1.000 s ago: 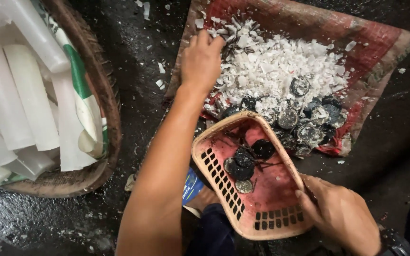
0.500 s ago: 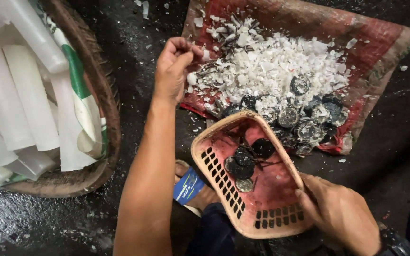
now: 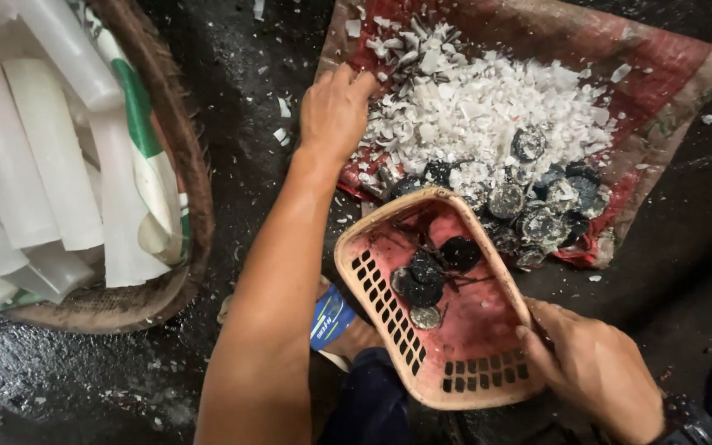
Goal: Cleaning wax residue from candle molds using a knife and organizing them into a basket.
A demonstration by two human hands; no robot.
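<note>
White, jagged plastic chips (image 3: 487, 111) lay heaped on our red woven mat (image 3: 619, 66), flat dark discs (image 3: 537, 218) along their near edge. Our left hand (image 3: 335, 115) pressed, fingers curled, into the chips. Our right hand (image 3: 595, 371) gripped the slotted pink plastic basket (image 3: 471, 330).

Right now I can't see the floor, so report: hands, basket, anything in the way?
Left hand in white shards. Right hand grips red slotted plastic basket. Dark round discs inside. Nothing blocking.
</note>
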